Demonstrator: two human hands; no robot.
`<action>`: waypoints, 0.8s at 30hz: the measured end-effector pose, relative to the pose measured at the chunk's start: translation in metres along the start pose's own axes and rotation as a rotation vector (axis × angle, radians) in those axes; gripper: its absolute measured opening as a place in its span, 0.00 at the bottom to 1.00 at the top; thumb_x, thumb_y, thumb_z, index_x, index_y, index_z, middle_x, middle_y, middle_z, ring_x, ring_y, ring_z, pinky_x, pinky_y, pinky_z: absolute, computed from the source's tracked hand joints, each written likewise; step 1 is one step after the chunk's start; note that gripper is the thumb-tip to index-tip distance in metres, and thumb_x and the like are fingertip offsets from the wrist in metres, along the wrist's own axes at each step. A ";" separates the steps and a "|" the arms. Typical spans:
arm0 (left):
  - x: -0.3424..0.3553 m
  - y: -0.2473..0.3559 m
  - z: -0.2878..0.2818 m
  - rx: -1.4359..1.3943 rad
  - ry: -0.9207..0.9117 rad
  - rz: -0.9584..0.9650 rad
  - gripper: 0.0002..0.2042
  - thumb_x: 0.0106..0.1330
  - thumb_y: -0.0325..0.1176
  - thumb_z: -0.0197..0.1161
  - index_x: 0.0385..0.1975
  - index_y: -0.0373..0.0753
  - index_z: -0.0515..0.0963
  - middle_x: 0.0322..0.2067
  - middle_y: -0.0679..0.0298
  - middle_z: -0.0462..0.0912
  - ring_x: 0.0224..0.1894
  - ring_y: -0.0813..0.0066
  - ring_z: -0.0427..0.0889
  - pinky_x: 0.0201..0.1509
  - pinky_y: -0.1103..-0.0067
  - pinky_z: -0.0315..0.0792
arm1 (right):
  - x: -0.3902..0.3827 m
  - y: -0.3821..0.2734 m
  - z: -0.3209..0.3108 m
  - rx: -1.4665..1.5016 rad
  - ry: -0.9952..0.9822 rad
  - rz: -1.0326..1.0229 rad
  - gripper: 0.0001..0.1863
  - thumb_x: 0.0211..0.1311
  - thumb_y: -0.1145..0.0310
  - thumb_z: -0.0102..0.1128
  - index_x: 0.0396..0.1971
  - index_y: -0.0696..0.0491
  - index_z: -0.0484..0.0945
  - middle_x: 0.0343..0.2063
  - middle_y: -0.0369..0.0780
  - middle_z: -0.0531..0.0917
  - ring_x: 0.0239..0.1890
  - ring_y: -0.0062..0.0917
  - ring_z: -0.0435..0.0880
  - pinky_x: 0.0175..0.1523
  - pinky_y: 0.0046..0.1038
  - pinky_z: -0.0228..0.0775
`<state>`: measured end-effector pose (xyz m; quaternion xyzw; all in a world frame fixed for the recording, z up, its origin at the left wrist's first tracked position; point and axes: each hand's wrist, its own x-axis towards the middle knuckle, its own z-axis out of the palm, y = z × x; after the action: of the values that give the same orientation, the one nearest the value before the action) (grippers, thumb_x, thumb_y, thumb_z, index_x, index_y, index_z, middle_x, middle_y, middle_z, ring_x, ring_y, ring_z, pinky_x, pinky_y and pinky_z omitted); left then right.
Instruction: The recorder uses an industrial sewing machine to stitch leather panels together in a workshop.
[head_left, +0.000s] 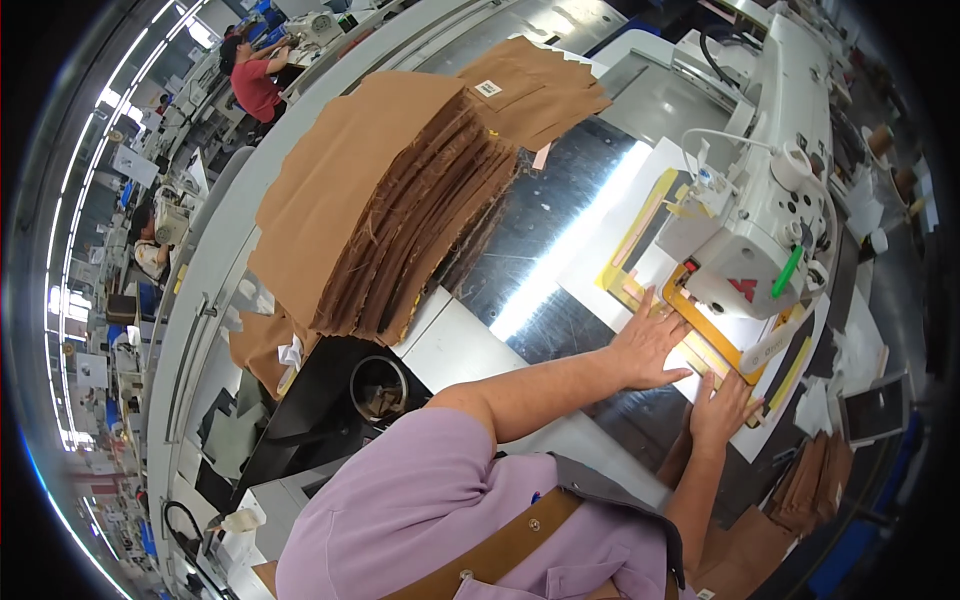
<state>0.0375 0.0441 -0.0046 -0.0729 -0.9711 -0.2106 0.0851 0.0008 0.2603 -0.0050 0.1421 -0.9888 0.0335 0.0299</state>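
A white sheet-like template (570, 275) with yellow-edged strips lies under the head of a white sewing machine (745, 235). An orange-yellow clamp frame (715, 345) sits on it below the machine head. My left hand (650, 345) rests flat on the template's near edge, left of the frame, fingers spread. To its right, my right hand (725, 408) lies with fingers apart on the same edge, close to the frame's near corner. Neither hand visibly grips anything. What lies beneath my palms is hidden.
A tall stack of brown fabric pieces (350, 190) stands on the left of the metal table (545, 260), with a smaller brown pile (535, 95) behind it. A round container (379, 388) of scraps sits near my left arm. More brown pieces (815, 485) hang at the right.
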 end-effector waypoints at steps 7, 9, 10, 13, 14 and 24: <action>0.002 0.008 -0.007 0.003 -0.040 -0.068 0.45 0.68 0.67 0.52 0.75 0.34 0.59 0.75 0.47 0.56 0.79 0.53 0.51 0.80 0.44 0.32 | 0.001 0.002 -0.013 -0.054 -0.041 0.047 0.35 0.73 0.47 0.51 0.67 0.62 0.68 0.69 0.52 0.69 0.77 0.49 0.55 0.76 0.66 0.35; 0.005 0.011 -0.007 0.020 -0.052 -0.111 0.46 0.68 0.66 0.51 0.74 0.32 0.58 0.75 0.47 0.56 0.79 0.54 0.52 0.81 0.46 0.32 | 0.001 0.010 -0.003 -0.056 0.047 0.028 0.36 0.74 0.46 0.50 0.66 0.62 0.69 0.69 0.52 0.69 0.78 0.50 0.52 0.76 0.67 0.33; 0.005 0.011 -0.011 0.007 -0.076 -0.121 0.47 0.68 0.66 0.51 0.74 0.30 0.57 0.75 0.48 0.57 0.79 0.56 0.53 0.81 0.48 0.32 | 0.001 0.006 -0.005 -0.055 0.051 0.046 0.35 0.74 0.46 0.50 0.65 0.62 0.69 0.69 0.52 0.69 0.79 0.50 0.50 0.76 0.67 0.33; 0.003 0.009 -0.010 0.010 -0.036 -0.129 0.46 0.68 0.65 0.52 0.74 0.31 0.57 0.75 0.49 0.57 0.79 0.56 0.54 0.81 0.48 0.31 | 0.004 0.004 -0.013 -0.120 -0.047 0.089 0.37 0.76 0.44 0.46 0.69 0.60 0.66 0.72 0.51 0.65 0.79 0.53 0.50 0.74 0.71 0.37; 0.003 0.009 -0.009 0.010 -0.025 -0.125 0.46 0.68 0.65 0.52 0.74 0.31 0.57 0.75 0.49 0.57 0.79 0.56 0.54 0.81 0.48 0.31 | 0.002 0.005 -0.009 -0.079 -0.006 0.096 0.37 0.75 0.43 0.46 0.67 0.61 0.68 0.71 0.52 0.67 0.79 0.52 0.49 0.75 0.70 0.34; -0.006 -0.012 -0.013 0.111 0.077 -0.085 0.35 0.72 0.58 0.52 0.69 0.37 0.68 0.70 0.55 0.69 0.75 0.58 0.61 0.81 0.50 0.39 | 0.008 0.024 0.012 -0.113 -0.012 0.331 0.48 0.75 0.35 0.36 0.75 0.66 0.53 0.78 0.55 0.52 0.81 0.46 0.47 0.80 0.55 0.35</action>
<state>0.0432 0.0269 0.0011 -0.0184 -0.9795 -0.1627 0.1174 -0.0143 0.2797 -0.0178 -0.0242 -0.9992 -0.0187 0.0259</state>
